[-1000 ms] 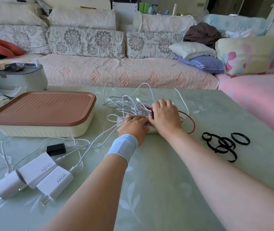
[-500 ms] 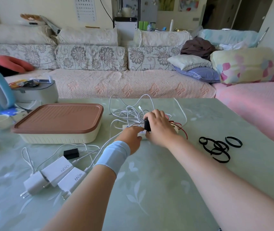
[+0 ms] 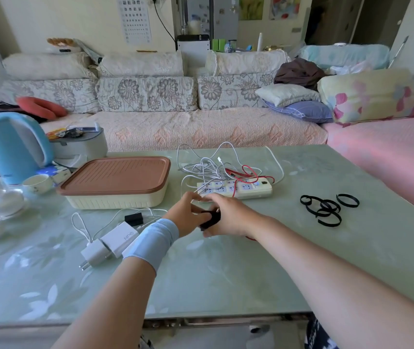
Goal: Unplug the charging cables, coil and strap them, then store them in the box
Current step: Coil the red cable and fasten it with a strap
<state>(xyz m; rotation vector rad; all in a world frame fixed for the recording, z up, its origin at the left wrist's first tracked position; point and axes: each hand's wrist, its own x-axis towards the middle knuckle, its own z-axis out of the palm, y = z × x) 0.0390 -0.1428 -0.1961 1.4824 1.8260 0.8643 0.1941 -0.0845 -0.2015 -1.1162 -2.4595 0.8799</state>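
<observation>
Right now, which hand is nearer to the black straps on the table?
Right. The right hand lies left of the black straps, apart from them. The left hand is farther left, beside the right hand; both grip a black charger.

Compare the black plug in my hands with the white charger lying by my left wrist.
Colour: the black plug is dark, the white charger pale with grey lettering. State: the black plug is gripped between the left hand and right hand; the white charger lies on the table. Both are out of the power strip.
</observation>
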